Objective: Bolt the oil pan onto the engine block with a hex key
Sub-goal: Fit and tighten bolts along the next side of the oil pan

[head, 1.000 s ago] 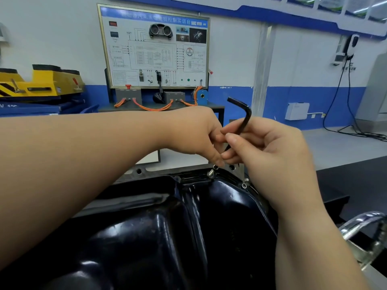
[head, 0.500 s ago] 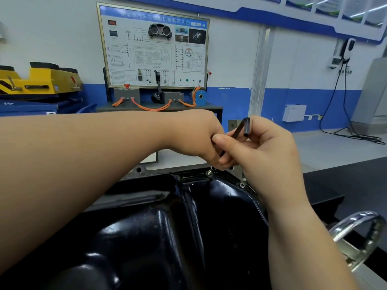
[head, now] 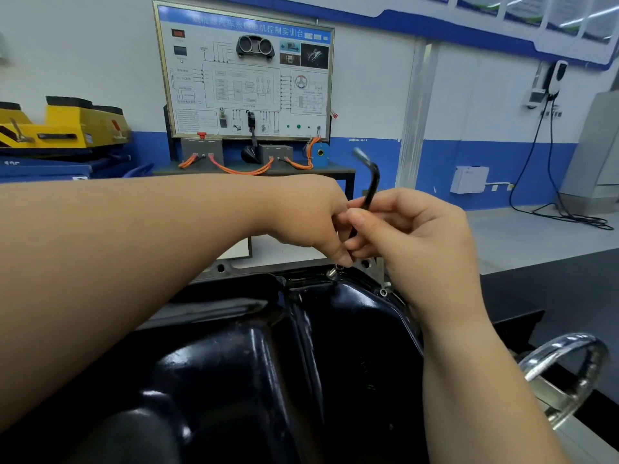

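The left hand [head: 311, 216] and the right hand [head: 418, 236] are bare. The left forearm [head: 134, 262] and the right forearm [head: 469, 380] are also uncovered, up to the picture edge.

behind the right grip [head: 412, 236] stands a training board [head: 244, 75] with orange cables [head: 241, 170], a yellow machine [head: 67, 125] far to its left. a chrome wheel [head: 552, 344] lies below-right of the grip, a white wall box [head: 469, 179] above-right.

glossy black oil pan [head: 234, 380], black hex key [head: 371, 185], silver bolt [head: 334, 272], orange cables [head: 241, 169], blue-and-white wall [head: 452, 122]
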Available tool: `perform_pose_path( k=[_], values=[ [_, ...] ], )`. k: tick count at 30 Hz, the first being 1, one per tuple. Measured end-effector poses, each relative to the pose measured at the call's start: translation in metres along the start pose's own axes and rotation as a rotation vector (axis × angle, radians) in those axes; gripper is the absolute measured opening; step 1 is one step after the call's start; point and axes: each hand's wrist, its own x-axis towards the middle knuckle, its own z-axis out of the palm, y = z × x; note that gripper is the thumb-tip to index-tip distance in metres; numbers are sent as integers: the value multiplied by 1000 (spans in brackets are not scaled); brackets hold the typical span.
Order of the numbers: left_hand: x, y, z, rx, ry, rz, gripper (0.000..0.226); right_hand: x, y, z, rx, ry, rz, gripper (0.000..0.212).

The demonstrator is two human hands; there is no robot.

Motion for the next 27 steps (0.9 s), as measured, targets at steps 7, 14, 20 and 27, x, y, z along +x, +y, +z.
perform_pose_path(
  k=[7, 14, 20, 27],
  values=[
    [-2, 4, 1, -65, -31, 4, 26, 1, 4, -1, -40, 74, 11, 31],
    [-3, 2, 0, -75, -32, -25, 27, -3, -2, 2, 8, -11, -3, 16],
    [-3, 2, 0, -60, -48, -57, 29, -1, 0, 2, -23, 10, -10, 23],
    [-3, 4, 1, -87, -69, -44, 28, 0, 4, 2, -5, 85, 0, 29]
  ],
)
